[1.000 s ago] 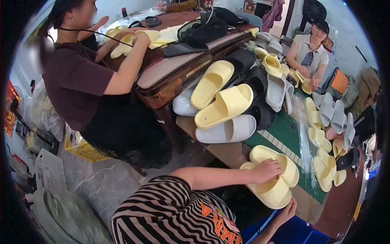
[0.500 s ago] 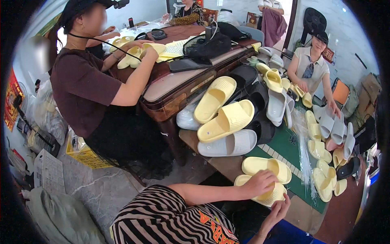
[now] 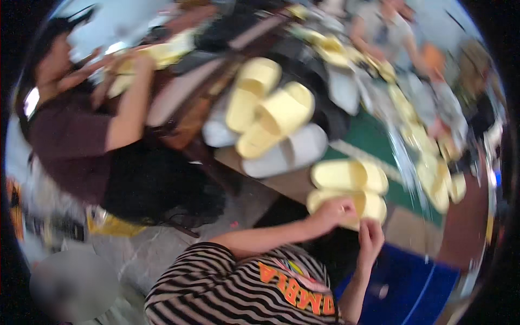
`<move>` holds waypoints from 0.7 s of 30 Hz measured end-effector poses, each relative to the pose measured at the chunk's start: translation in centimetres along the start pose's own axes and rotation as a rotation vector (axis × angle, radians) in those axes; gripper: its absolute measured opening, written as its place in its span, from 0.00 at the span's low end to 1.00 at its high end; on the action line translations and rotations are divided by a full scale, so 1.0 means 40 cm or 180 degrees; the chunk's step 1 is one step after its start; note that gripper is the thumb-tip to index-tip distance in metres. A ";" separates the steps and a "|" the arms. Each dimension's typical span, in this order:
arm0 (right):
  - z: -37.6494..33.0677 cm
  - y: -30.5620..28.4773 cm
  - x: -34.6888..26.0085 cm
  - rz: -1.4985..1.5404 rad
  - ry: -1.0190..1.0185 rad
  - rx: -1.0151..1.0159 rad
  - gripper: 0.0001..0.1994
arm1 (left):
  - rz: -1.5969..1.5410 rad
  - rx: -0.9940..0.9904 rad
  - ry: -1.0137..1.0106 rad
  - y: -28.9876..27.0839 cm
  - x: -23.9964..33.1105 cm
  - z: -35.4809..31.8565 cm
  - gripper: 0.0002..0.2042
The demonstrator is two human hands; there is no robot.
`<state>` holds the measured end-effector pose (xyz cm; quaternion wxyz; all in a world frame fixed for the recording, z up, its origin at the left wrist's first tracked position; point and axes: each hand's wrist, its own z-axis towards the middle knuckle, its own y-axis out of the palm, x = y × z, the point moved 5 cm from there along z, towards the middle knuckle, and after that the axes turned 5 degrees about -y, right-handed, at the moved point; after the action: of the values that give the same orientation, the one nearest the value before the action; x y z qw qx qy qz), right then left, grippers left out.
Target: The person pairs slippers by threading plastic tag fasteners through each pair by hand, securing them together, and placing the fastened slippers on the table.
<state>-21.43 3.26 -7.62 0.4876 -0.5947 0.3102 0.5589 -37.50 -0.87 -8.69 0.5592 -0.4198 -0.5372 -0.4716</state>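
A pair of pale yellow slippers lies side by side at the near edge of the table: the far slipper (image 3: 349, 176) and the near slipper (image 3: 320, 199). My left hand (image 3: 331, 212) is over the near slipper's lower edge and hides part of it. Its fingers are curled in a pinch. Just to the right, my right hand (image 3: 371, 238) is raised by the slipper's near right edge, its fingers bent closed. Motion blur hides whatever small thing either hand may hold. The two hands are apart.
Further left, two yellow slippers (image 3: 288, 111) rest by a grey slipper (image 3: 286, 153). More slippers (image 3: 433, 179) and clear plastic wrap (image 3: 398, 149) spread along the right. A co-worker (image 3: 70, 130) stands left handling yellow slippers; another person (image 3: 382, 32) is across the table. Blue material (image 3: 414, 281) lies below my right hand.
My view has swung, blurring the picture. My hands have drawn back toward the near slipper's edge. The right hand's fingers, earlier extended, are now curled closed.
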 end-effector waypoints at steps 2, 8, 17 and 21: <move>0.021 -0.042 0.008 -0.0483 0.0046 0.0068 0.07 | 0.0114 0.0136 -0.0145 -0.011 0.017 0.002 0.04; 0.073 -0.231 0.010 -0.0634 -0.0254 0.0925 0.04 | 0.1275 0.0603 0.0218 -0.075 0.021 0.060 0.05; 0.175 -0.200 0.073 -0.1704 -0.0723 0.0495 0.06 | 0.2351 -0.0006 0.0663 0.039 -0.042 0.101 0.08; 0.208 -0.131 0.137 -0.1246 -0.0101 -0.0491 0.09 | 0.2920 0.0072 0.0767 0.066 -0.063 0.108 0.10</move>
<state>-18.66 13.68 -10.87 0.5448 -0.6703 0.1372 0.4849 -35.74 4.09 -10.81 0.7727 -0.5499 -0.2328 -0.2154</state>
